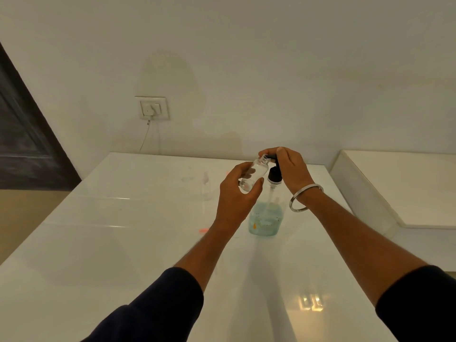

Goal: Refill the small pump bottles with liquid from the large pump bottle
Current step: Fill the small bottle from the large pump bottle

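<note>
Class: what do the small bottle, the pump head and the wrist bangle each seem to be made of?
Small bottle: clear plastic, probably; you see the fingers through it. Pump head: black plastic, slightly glossy by its highlights. Bangle: polished silvery metal, by its bright shine.

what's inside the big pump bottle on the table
The large pump bottle holds pale blue-green liquid only in its lower part, with a clear tube running down from the black pump. The right hand covers the pump head, so the spout is hidden.

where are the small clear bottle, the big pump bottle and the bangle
small clear bottle (pixel 254 174), head view, middle of its clear body
big pump bottle (pixel 265 219), head view, lower body holding blue liquid
bangle (pixel 306 197), head view, metal band at the right wrist
</note>
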